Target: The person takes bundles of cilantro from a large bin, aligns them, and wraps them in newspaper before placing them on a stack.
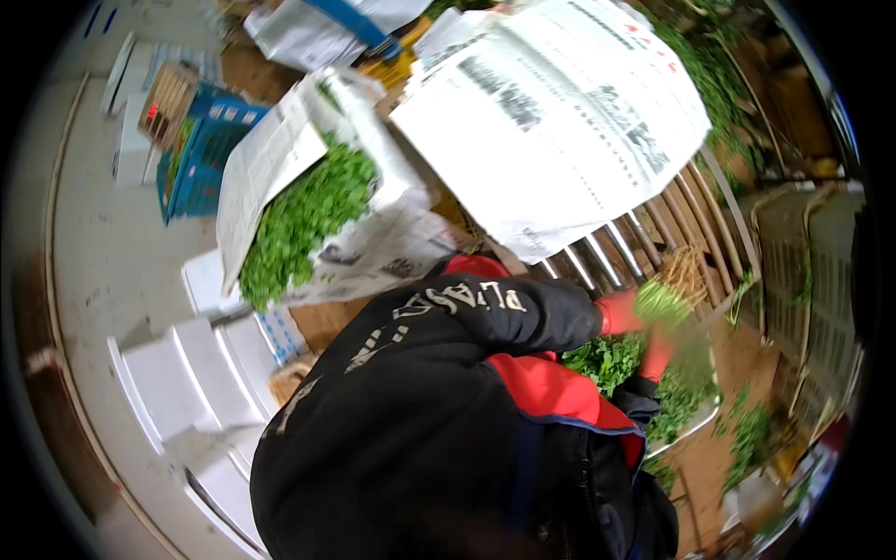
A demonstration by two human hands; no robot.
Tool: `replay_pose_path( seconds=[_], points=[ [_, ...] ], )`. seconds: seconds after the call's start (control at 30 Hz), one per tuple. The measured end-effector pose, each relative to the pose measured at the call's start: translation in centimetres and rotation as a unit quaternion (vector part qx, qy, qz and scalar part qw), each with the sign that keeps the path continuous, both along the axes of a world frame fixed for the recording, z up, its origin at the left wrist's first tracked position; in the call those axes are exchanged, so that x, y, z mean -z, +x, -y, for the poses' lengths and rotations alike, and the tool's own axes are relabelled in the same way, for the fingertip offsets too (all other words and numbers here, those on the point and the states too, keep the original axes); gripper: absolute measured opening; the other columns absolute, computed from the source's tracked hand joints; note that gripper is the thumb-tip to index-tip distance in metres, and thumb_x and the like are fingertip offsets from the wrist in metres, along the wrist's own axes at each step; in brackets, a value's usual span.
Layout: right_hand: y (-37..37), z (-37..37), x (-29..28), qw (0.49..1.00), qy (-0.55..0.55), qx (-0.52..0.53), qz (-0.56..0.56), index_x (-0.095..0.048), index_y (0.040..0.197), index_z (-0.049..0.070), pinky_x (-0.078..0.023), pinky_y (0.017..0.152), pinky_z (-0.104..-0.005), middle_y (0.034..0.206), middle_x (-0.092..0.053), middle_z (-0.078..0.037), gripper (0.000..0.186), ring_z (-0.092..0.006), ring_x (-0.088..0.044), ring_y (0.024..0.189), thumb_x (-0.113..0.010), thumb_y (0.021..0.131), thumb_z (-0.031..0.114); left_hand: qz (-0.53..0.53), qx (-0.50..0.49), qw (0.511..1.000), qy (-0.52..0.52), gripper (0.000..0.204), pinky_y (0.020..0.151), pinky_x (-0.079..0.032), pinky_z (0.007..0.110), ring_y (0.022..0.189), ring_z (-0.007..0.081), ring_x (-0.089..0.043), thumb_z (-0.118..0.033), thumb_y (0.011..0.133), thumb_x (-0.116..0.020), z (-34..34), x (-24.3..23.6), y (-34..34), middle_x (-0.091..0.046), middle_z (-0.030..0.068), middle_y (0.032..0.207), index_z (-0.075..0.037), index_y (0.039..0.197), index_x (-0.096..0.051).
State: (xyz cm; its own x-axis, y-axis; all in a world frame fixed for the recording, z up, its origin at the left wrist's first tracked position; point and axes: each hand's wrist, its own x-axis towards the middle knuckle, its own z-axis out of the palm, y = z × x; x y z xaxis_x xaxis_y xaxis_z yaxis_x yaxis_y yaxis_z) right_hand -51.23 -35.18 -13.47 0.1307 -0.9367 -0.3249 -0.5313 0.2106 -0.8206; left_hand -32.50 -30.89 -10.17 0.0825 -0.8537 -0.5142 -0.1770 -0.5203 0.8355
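In the head view, a bunch of greens (661, 304) with pale roots (687, 271) is above the near right end of a slatted metal rack (689, 207), on the person's right. The red-gloved left hand (617, 314) seems to grasp its left side. The right hand (657, 355), also red-gloved, is just nearer, under the bunch; motion blur hides its fingers, so I cannot tell whether it grips.

Judging by what lies about, the handling is partway along: this bunch looks gathered, its roots together at one end, and it is in hand rather than set down. More loose greens (602, 362) lie near the hands, within a pale-rimmed tray (696, 425), so plenty seems left there. Stray sprigs (749, 434) lie on the brown surface to the right.

At the left, leafy greens (322, 210) already sit in a paper-lined box, partly covered by a folded newspaper (271, 163). Larger newspaper sheets (560, 112) cover the rack's far left part; what they hide, I cannot tell.
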Motion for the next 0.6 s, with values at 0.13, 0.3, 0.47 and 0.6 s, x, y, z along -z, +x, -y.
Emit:
replay_pose_path(
  seconds=[0.13, 0.3, 0.47, 0.6],
  points=[
    [0.9, 0.8, -2.9, 0.99, 0.065, 0.025, 0.124, -0.046, 0.124, -0.007, -0.044, 0.085, -0.0313, 0.115, -0.058, -0.012, 0.053, -0.0195, -0.056, 0.096, -0.064, 0.087, 0.026, -0.019, -0.043, 0.999, -0.011, 0.075, 0.072, -0.05, 0.042, 0.081, 0.0379, -0.063, -0.037, 0.069, -0.071, -0.4, -0.9, -0.2, -0.063, 0.0247, 0.086, 0.006, 0.123, -0.043],
    [-1.0, -1.5, -7.3, 0.973, 0.01, -0.097, 0.208, -0.045, 0.129, -0.005, -0.04, 0.095, -0.0358, 0.122, -0.053, -0.013, 0.047, -0.0219, -0.053, 0.109, -0.055, 0.092, 0.022, 0.069, -0.046, 0.979, -0.188, 0.075, 0.065, -0.049, 0.046, 0.074, 0.0401, -0.061, -0.036, 0.069, -0.07, -3.9, -8.0, 1.1, -0.061, 0.0251, 0.079, 0.01, 0.12, -0.041],
    [5.3, -2.9, -8.1, 0.903, 0.207, -0.116, 0.357, -0.044, 0.128, -0.001, -0.044, 0.086, -0.0352, 0.117, -0.055, -0.009, 0.049, -0.0191, -0.055, 0.101, -0.055, 0.092, 0.03, 0.158, -0.056, 0.97, -0.176, 0.06, 0.064, -0.048, 0.047, 0.075, 0.043, -0.059, -0.03, 0.07, -0.071, -9.6, -14.0, 7.7, -0.06, 0.0242, 0.077, 0.002, 0.113, -0.044],
    [16.3, -6.6, -10.7, 0.929, 0.137, -0.191, 0.286, -0.047, 0.121, -0.001, -0.042, 0.065, -0.0249, 0.096, -0.057, -0.004, 0.04, -0.012, -0.05, 0.075, -0.061, 0.085, 0.01, 0.126, -0.19, 0.958, -0.175, 0.064, 0.073, -0.049, 0.042, 0.087, 0.0367, -0.062, -0.028, 0.074, -0.071, -16.5, -15.4, 14.1, -0.062, 0.0233, 0.096, -0.001, 0.124, -0.04]
  ],
)
